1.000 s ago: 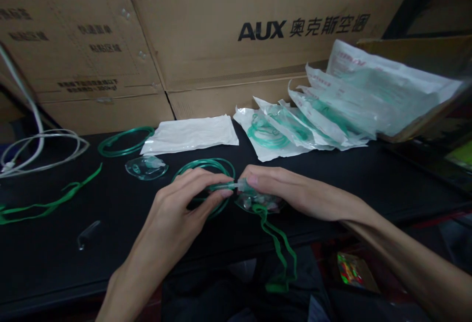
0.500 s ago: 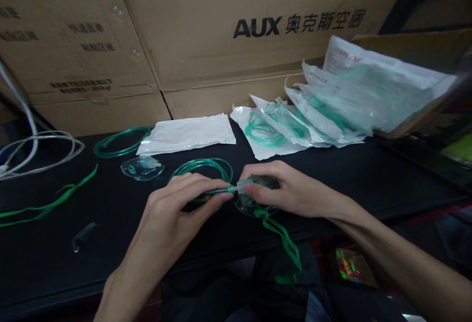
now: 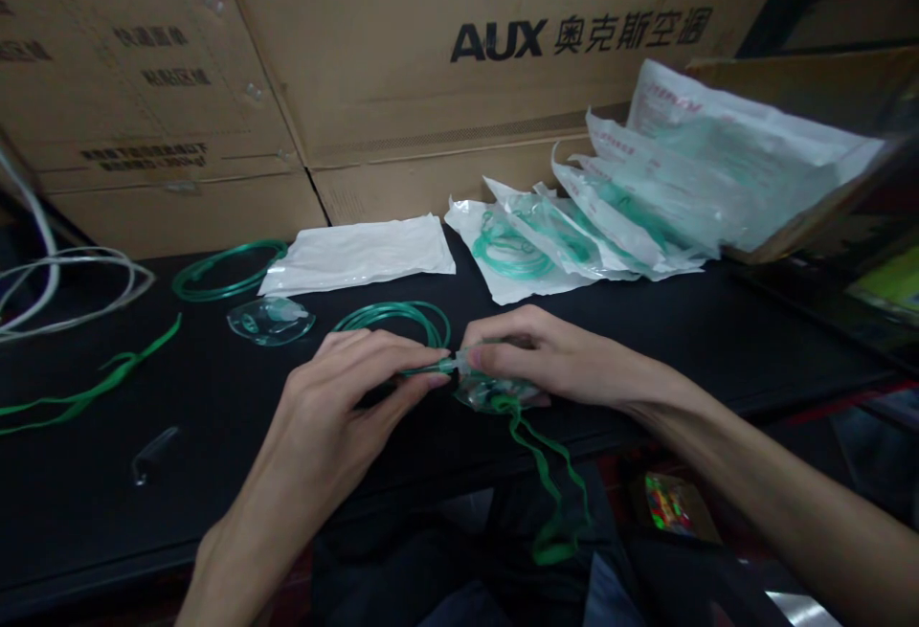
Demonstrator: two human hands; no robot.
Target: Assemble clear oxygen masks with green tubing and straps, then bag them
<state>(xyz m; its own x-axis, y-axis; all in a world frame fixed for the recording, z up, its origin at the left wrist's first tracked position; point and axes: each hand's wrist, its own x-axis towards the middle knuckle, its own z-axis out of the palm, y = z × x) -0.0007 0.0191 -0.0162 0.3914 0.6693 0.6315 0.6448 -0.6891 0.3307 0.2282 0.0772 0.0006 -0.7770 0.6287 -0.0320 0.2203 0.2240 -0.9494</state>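
My left hand (image 3: pixel 359 397) pinches the end of a green oxygen tube (image 3: pixel 423 316), whose coil lies on the black table just behind the fingers. My right hand (image 3: pixel 531 354) is closed round a clear oxygen mask (image 3: pixel 495 395), with a finger and thumb at its pale connector (image 3: pixel 460 361). Tube end and connector meet between the two hands; how deep the joint goes cannot be made out. From the mask a green elastic strap (image 3: pixel 549 483) hangs over the table's front edge. The palm hides part of the mask.
Behind lie a second clear mask (image 3: pixel 269 321), a coiled green tube (image 3: pixel 215 273) and a flat white packet (image 3: pixel 359 256). Several sealed mask bags (image 3: pixel 632 215) lean at the right. A green strap (image 3: pixel 107 383) and small clear tube piece (image 3: pixel 152 457) lie left. Cardboard boxes (image 3: pixel 503 100) stand behind.
The right hand has tilted the mask slightly, and the hanging strap has swung and spread apart. The left hand keeps its pinch on the tube. The view has shifted a little.
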